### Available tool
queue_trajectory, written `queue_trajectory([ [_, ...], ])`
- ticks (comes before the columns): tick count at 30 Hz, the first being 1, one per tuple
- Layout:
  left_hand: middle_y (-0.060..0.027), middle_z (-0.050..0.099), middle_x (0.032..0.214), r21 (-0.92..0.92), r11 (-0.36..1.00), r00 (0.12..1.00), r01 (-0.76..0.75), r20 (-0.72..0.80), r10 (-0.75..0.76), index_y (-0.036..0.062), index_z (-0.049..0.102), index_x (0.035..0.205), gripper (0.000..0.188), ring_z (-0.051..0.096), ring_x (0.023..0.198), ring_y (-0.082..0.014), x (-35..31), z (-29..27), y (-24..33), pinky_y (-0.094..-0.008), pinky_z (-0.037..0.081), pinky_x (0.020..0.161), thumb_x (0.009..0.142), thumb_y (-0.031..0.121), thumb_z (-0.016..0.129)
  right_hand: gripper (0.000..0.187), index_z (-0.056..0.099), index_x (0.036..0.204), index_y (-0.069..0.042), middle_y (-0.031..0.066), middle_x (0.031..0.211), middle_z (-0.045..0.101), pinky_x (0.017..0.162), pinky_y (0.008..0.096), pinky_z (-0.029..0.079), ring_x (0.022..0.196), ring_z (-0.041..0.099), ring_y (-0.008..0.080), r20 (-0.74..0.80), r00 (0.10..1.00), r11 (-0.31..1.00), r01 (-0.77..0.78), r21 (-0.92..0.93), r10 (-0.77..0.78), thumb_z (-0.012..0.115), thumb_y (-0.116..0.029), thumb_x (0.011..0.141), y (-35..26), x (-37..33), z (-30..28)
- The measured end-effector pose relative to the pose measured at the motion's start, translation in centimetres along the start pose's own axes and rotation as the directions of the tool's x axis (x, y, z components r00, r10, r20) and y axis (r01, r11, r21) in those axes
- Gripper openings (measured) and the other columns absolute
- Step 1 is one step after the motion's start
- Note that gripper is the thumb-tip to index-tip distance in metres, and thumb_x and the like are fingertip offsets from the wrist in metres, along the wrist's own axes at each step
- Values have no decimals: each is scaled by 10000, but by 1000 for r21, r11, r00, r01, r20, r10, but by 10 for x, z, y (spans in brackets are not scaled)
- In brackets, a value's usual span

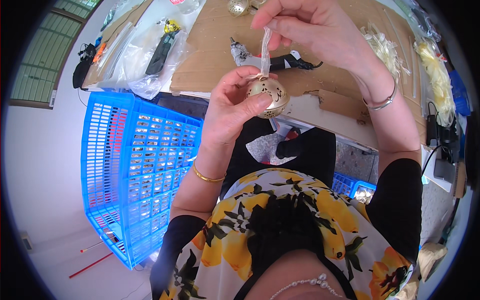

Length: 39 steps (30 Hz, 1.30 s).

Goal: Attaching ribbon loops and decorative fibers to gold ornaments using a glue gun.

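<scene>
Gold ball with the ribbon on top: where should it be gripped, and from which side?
Probably by its round sides, coming from the left, thumb in front and fingers behind, much as the left hand holds the gold ball. Its curve suits a cupped grip, and the ribbon rises from the top to the right hand, so that spot is best left free.

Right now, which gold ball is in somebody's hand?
The gold ball in the person's left hand, its white ribbon held up by the right hand; the other gold ball sits farther back on the brown cardboard, in neither hand.
</scene>
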<state>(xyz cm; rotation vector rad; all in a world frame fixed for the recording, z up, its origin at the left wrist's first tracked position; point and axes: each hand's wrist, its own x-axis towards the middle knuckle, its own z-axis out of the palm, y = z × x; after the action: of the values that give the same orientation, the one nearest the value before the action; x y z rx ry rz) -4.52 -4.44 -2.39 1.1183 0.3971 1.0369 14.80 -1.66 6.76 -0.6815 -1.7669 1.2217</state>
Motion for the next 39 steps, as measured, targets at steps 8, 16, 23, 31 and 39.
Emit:
queue_trajectory([
  [8, -149, 598, 1073, 48, 998, 995, -52, -88, 56, -13, 550, 1106, 315, 580, 944, -176, -3, 2, 0, -301, 474, 824, 801, 31, 616, 149, 582, 954, 21, 32, 791, 602, 641, 184, 467, 701, 577, 72, -5, 992, 988, -128, 83, 129, 492, 21, 834, 1, 1, -4],
  [16, -143, 592, 1076, 68, 996, 993, -50, -105, 57, -33, 528, 1142, 302, 579, 937, -171, -4, 8, 3, -280, 468, 815, 865, 86, 536, 132, 581, 958, 24, 30, 788, 599, 637, 185, 468, 690, 561, 72, -10, 995, 993, -97, 71, 98, 516, 25, 844, 0, 2, -2],
  [23, -157, 552, 1129, 89, 994, 992, -60, -109, 69, -44, 450, 1222, 371, 553, 982, -177, -3, 10, 2, -290, 450, 838, 884, 108, 476, 124, 581, 970, 14, 24, 822, 593, 632, 167, 474, 687, 550, 52, -35, 993, 992, -110, 66, 113, 521, -16, 866, 2, 3, 0],
  [31, -139, 558, 1120, 105, 994, 992, 12, -124, 2, -47, 469, 1199, 352, 551, 969, -160, -5, 13, 7, -284, 445, 840, 885, 111, 471, 132, 577, 979, 14, 18, 816, 591, 624, 162, 471, 679, 548, 48, -41, 990, 987, -128, 95, 132, 516, -40, 876, 0, 3, 1],
  [39, -120, 559, 1113, 68, 997, 992, -34, -120, 42, -45, 503, 1160, 371, 551, 975, -172, -6, 8, 3, -287, 443, 854, 818, 72, 591, 160, 564, 993, 19, 14, 759, 580, 607, 182, 468, 654, 542, 53, -97, 994, 991, -62, -115, 50, 451, -15, 885, 5, 5, 2],
])
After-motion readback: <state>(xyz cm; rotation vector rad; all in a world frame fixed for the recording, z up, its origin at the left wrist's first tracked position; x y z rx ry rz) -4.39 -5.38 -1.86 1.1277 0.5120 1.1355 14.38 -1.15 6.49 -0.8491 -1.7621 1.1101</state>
